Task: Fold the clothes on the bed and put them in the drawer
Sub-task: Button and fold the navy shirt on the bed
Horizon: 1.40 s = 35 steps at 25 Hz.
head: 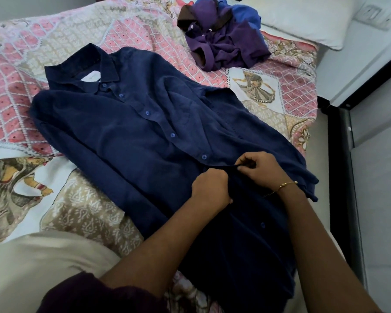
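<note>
The bed (145,37) carries a spread navy shirt (145,132), a crumpled purple clothes heap (226,41), and a white pillow (303,16).

No legible text. A white label (89,77) sits inside the collar of the navy shirt (145,132), near the bed's far left edge; it carries small print, too small and blurred to read. No other lettering, numbers or signs visible.
</note>
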Tool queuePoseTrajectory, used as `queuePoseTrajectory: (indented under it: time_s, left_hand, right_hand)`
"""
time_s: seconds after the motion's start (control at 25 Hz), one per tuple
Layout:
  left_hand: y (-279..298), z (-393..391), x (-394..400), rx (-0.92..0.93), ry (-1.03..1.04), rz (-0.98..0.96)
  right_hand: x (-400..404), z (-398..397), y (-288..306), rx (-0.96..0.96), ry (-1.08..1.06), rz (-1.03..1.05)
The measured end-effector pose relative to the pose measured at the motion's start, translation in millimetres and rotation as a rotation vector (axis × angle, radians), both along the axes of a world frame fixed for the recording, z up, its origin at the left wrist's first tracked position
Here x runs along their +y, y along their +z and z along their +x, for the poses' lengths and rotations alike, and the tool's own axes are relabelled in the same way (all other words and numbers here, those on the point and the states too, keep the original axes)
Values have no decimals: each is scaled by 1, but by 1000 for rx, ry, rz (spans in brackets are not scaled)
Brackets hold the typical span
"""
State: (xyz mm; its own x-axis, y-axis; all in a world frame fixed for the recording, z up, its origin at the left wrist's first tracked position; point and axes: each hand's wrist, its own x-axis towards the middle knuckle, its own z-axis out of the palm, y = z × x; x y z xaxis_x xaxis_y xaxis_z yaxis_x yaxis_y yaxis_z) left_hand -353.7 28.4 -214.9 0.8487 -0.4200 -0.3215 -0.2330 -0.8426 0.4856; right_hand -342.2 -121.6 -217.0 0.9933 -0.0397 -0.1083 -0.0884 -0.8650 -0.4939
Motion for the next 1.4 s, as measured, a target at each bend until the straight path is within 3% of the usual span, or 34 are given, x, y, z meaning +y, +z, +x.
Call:
queuePoseTrajectory:
  time_s: [0.12,0.24,0.48,0.72,1.04,1.24,1.4]
  left_hand:
    - [2,-2,-1,-53,-45,41]
    - [0,-2,0,-33,3,-46]
    - [-2,-1,-6,340,429,-574]
    - [1,-9,-13,579,696,-860]
    - [-3,-14,-19,495,752,-857]
    - [-10,-14,-20,408,752,-828]
    - [-8,-18,-22,550,876,-961]
  right_hand:
    - [-1,-2,2,-38,-64,99]
    - [4,-6,8,-31,-70,183]
    - [17,-17,22,-24,-69,351]
    - [23,-25,24,-54,-64,205]
    - [25,-26,31,-42,6,-58]
    - [23,-27,30,63,-42,51]
    - [21,-27,24,154,-137,253]
